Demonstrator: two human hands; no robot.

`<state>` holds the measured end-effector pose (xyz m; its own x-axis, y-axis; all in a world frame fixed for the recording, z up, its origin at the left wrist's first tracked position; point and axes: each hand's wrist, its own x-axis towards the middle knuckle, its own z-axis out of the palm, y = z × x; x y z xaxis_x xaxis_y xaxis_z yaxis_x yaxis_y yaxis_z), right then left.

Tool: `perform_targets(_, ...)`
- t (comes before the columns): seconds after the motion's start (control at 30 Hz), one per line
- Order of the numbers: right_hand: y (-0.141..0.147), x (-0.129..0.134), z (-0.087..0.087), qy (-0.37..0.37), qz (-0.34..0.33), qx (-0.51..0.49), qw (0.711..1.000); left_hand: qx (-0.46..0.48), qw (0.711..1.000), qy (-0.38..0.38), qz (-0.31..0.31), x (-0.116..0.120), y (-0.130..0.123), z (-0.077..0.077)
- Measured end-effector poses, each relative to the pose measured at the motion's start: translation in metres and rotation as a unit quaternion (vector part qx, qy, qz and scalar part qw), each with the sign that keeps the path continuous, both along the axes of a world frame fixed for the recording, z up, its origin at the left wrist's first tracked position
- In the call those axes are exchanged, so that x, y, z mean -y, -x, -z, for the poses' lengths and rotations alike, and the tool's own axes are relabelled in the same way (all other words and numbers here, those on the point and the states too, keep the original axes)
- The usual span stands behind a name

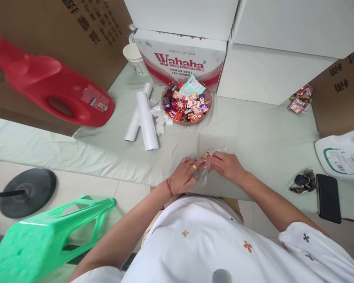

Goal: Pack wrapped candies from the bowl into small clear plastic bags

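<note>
At the table's front edge, my left hand [185,175] and my right hand [227,166] meet with fingertips pinched on a small clear plastic bag [205,173]. Something small and reddish shows between the fingers, mostly covered, perhaps a wrapped sweet. The left hand wears a ring and a red string bracelet. Beyond the hands stands a round clear bowl [186,122] heaped with wrapped sweets [191,105], a pale green packet [192,86] on top. Left of the bowl lie several crumpled clear plastic bags [160,125] and two crossed white rolls [147,122].
A Wahaha carton [183,55] and white boxes [277,70] line the back. Paper cups [135,58] and a red jug [53,86] are left; more packets [299,100], a white jug [345,153], keys [303,181] and a phone [328,198] right. A green stool [47,232] stands below left.
</note>
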<state>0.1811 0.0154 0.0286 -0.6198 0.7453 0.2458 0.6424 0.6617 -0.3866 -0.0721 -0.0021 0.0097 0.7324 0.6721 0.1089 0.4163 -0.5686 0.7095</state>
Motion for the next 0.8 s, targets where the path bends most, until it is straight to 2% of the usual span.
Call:
perform_targets(0.1, 0.010, -0.017, 0.006, 0.079, 0.019, 0.038, 0.996, 0.016, 1.000, -0.019, -0.007, 0.002, 0.003, 0.007)
perform_targets(0.2, 0.016, -0.022, 0.013, 0.140, 0.035, 0.020, 0.989, 0.020, 0.998, -0.029, -0.052, 0.011, 0.001, 0.016)
perform_targets(0.3, 0.020, -0.019, 0.019, 0.145, 0.049, 0.014, 0.988, 0.023, 0.988, -0.055, -0.140, 0.024, -0.010, 0.026)
perform_targets(0.4, 0.023, -0.015, 0.023, 0.139, 0.049, 0.019, 0.989, 0.048, 0.965, -0.060, -0.249, 0.035, -0.025, 0.031)
perform_targets(0.53, 0.023, -0.015, 0.026, 0.146, 0.039, 0.001, 0.988, 0.062, 0.912, 0.005, -0.406, 0.034, -0.031, 0.027)
perform_targets(0.6, 0.022, -0.016, 0.026, 0.154, 0.033, -0.020, 0.987, 0.026, 0.891, 0.023, -0.453, 0.030, -0.027, 0.023)
perform_targets(0.7, 0.022, -0.018, 0.026, 0.172, 0.032, -0.050, 0.983, -0.080, 0.894, -0.033, -0.440, 0.024, -0.022, 0.022)
perform_targets(0.8, 0.018, -0.023, 0.026, 0.185, 0.036, -0.064, 0.980, -0.139, 0.911, -0.145, -0.359, 0.023, -0.021, 0.023)
